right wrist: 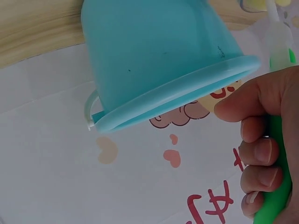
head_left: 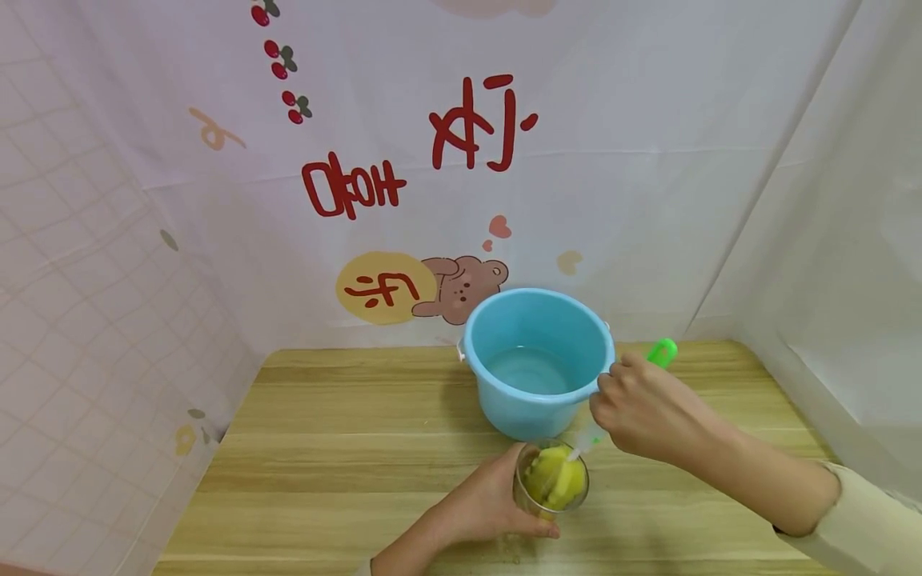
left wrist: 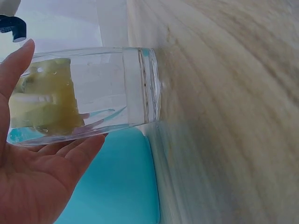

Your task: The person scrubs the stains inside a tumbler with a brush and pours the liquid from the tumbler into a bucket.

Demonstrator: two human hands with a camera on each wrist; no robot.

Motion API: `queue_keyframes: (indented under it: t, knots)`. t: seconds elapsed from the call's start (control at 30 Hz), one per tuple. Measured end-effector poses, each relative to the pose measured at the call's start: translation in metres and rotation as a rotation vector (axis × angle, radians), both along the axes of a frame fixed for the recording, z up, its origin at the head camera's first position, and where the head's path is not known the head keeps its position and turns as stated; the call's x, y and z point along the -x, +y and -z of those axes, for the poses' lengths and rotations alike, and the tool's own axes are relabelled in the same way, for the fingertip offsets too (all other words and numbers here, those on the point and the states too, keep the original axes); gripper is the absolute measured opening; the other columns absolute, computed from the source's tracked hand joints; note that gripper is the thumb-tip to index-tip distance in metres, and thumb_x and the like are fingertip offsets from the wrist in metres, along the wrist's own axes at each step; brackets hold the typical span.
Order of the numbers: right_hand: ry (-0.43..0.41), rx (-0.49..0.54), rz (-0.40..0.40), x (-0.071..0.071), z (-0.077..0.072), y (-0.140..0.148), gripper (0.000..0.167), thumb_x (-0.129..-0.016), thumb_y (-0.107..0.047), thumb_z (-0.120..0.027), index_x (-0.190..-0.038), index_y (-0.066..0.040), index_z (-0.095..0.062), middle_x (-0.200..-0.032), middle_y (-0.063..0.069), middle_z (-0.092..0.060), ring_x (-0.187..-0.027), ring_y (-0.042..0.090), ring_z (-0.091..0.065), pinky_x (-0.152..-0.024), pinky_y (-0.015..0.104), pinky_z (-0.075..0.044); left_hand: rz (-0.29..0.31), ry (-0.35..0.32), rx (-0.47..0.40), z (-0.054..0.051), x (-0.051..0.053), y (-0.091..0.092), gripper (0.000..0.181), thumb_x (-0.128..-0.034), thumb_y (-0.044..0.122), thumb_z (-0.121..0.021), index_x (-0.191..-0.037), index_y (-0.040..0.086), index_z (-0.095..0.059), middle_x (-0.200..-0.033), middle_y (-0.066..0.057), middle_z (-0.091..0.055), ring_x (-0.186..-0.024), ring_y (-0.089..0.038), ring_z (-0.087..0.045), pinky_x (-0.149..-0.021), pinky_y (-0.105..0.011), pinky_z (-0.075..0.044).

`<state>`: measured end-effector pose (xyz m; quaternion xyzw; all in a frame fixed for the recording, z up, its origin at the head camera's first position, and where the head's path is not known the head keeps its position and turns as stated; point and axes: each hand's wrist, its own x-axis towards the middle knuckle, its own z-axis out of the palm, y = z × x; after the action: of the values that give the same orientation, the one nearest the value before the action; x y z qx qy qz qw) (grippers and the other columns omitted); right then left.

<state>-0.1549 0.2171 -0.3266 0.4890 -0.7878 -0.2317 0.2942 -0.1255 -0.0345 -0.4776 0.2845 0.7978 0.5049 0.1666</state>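
Observation:
A clear glass stands on the table, holding a yellow sponge-like head on a stick. My left hand curves around the glass, thumb on the near side. In the left wrist view the yellow piece fills the glass's upper part, and the left hand lies against its side. My right hand grips the green handle above and right of the glass. The right wrist view shows the fingers of the right hand curled around the green handle.
A light blue bucket with water in it stands just behind the glass, near my right hand. The wooden table meets a printed cloth backdrop at the back, with cloth also at both sides.

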Motion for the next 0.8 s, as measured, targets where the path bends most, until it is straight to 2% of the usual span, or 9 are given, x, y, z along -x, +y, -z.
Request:
queue_keyframes:
  t: [0.17,0.4,0.7,0.8]
  knots:
    - [0.011,0.006,-0.013,-0.008,-0.002,0.000,0.028,-0.078,0.005,-0.027,-0.059,-0.016,-0.024,-0.058,-0.003,-0.020,-0.055,0.013,-0.020,-0.055,0.027,-0.022,0.013,0.006,-0.021,0.001,0.000,0.000,0.085,-0.0760,0.038,-0.097,-0.144,0.021,-0.049,-0.129,0.014,-0.060,-0.118,-0.001,-0.057,-0.104,-0.026,-0.047]
    - [0.060,-0.010,-0.040,-0.019,-0.007,-0.006,0.031,-0.082,0.011,-0.022,-0.060,-0.012,-0.024,-0.058,0.001,-0.023,-0.054,0.014,-0.021,-0.055,0.027,-0.020,0.015,0.013,-0.017,0.002,0.000,-0.001,0.083,-0.0763,0.039,-0.096,-0.143,0.022,-0.049,-0.129,0.015,-0.060,-0.117,0.000,-0.057,-0.102,-0.025,-0.048]
    - [0.097,-0.079,-0.033,-0.028,-0.016,-0.015,0.036,-0.085,0.017,-0.019,-0.061,-0.008,-0.028,-0.059,0.003,-0.025,-0.055,0.014,-0.023,-0.057,0.026,-0.021,0.005,0.015,0.005,0.002,0.001,0.000,0.085,-0.0753,0.037,-0.097,-0.143,0.016,-0.050,-0.130,0.013,-0.060,-0.118,-0.001,-0.057,-0.104,-0.026,-0.048]
    - [0.122,-0.131,-0.026,-0.031,-0.020,-0.021,0.033,-0.084,0.017,-0.029,-0.062,-0.007,-0.029,-0.059,0.003,-0.025,-0.056,0.014,-0.024,-0.058,0.025,-0.022,-0.004,0.013,0.010,0.003,0.001,0.000,0.084,-0.0743,0.037,-0.098,-0.142,0.017,-0.051,-0.129,0.013,-0.060,-0.117,-0.001,-0.057,-0.103,-0.025,-0.048]
